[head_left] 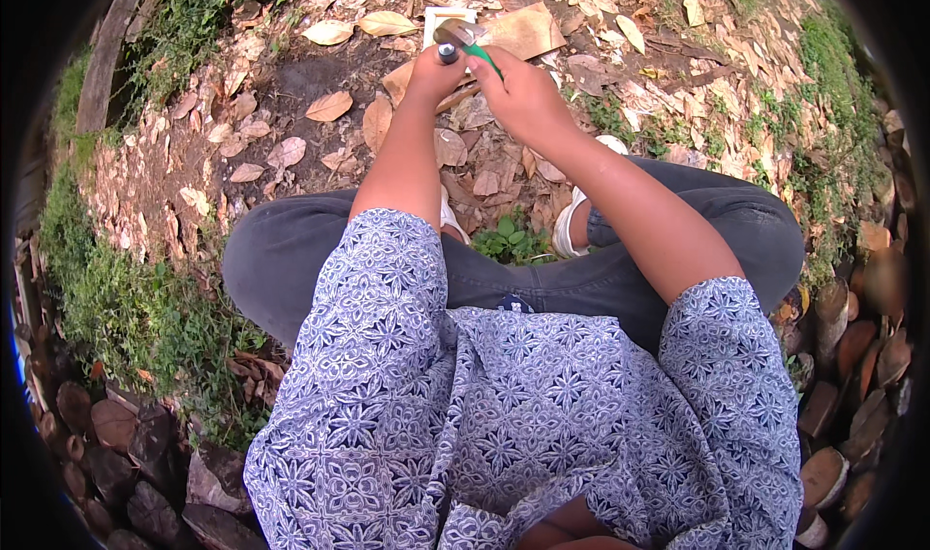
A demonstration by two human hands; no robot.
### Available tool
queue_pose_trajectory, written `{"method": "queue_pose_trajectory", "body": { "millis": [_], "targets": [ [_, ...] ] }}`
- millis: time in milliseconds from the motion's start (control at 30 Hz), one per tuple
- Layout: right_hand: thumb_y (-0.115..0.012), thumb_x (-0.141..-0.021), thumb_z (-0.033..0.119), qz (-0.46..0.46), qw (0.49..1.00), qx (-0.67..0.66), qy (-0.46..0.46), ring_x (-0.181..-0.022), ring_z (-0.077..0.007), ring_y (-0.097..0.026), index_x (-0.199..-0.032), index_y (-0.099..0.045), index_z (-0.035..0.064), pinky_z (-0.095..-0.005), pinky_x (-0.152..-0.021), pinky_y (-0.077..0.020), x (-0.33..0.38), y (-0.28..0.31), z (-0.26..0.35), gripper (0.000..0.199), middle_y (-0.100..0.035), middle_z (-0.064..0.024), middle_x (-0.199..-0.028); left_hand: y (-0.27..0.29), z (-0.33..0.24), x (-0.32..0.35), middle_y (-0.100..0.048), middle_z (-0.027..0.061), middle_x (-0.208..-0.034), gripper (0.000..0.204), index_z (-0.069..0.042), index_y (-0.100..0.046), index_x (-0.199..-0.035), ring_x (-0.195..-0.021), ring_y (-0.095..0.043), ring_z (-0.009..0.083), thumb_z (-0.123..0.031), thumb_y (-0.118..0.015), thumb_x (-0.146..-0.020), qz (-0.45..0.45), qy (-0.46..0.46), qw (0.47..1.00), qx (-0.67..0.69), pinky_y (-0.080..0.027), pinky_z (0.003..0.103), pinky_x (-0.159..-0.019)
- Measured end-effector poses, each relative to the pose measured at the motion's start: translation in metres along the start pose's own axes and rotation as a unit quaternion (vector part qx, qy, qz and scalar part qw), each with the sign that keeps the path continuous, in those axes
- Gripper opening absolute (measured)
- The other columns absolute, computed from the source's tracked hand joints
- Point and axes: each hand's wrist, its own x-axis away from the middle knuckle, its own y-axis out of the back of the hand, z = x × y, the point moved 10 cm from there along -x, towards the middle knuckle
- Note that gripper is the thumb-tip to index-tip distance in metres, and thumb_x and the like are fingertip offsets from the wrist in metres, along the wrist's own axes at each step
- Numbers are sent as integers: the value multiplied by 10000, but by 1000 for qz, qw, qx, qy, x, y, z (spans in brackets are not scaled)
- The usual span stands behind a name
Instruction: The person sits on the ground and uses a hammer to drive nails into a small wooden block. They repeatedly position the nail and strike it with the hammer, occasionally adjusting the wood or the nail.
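My left hand (435,76) is closed around a dark, round-handled tool (448,53) held upright. Its bright end faces up, and its lower part is hidden. In my right hand (526,93) is the green handle of a hammer (481,56). The grey metal hammer head (459,33) is close beside the top of the dark handle; I cannot tell if they touch. Just beyond both hands lies a pale rectangular frame-like piece (433,17), partly covered by the hammer head. A flat brown sheet (528,33) lies to its right and partly under my hands.
I sit cross-legged, with white shoes (575,219) below my forearms. Dry leaves (329,106) cover the soil all around. A wooden beam (108,51) stands at the far left. Stacked cut logs (823,477) line the lower right, with more at lower left.
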Motion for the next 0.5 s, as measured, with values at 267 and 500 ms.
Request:
{"method": "queue_pose_trajectory", "body": {
  "millis": [267, 500],
  "targets": [
    [-533, -1031, 458, -70, 987, -134, 53, -633, -118, -509, -1158, -680, 57, -306, -610, -437, -2, 20, 47, 446, -616, -46, -709, -7, 0, -2, -689, 24, -829, 248, -36, -718, -968, -760, -606, 95, -279, -690, -931, 24, 34, 999, 13, -515, 292, -705],
    [-521, -1020, 478, -132, 983, -106, -68, -699, -139, -550, -1179, -714, 87, -308, -669, -439, -27, 19, -86, 464, -601, -32, -751, 18, -36, 22, -626, 10, -651, 316, -39, -667, -672, -625, -547, 108, -224, -672, -928, -119, 45, 992, 24, -433, 282, -626]
  ]
}}
